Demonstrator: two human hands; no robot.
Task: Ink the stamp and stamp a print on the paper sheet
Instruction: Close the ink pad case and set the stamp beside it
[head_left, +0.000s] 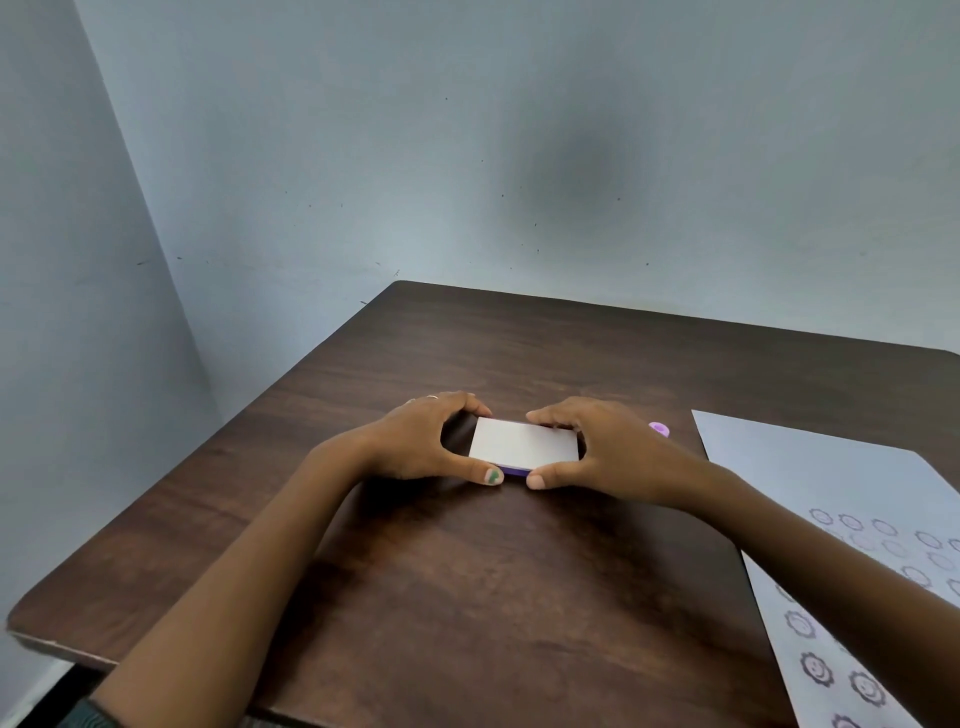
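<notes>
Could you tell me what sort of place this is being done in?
Probably a plain room corner set up as a craft or desk spot: a dark wood-grain table against bare blue-grey walls, with a paper sheet of stamped prints and an ink pad case held in both hands.

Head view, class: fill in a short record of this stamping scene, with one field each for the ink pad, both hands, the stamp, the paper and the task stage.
ink pad: white-lidded box with purple base, lid closed, flat on the brown table
left hand: grip on the pad's left end, thumb on the near edge
right hand: grip on the pad's right end
stamp: small purple piece behind the right hand, untouched
paper sheet: at right, already bears round face prints
stage: pad not yet opened, stamp not inked
</notes>
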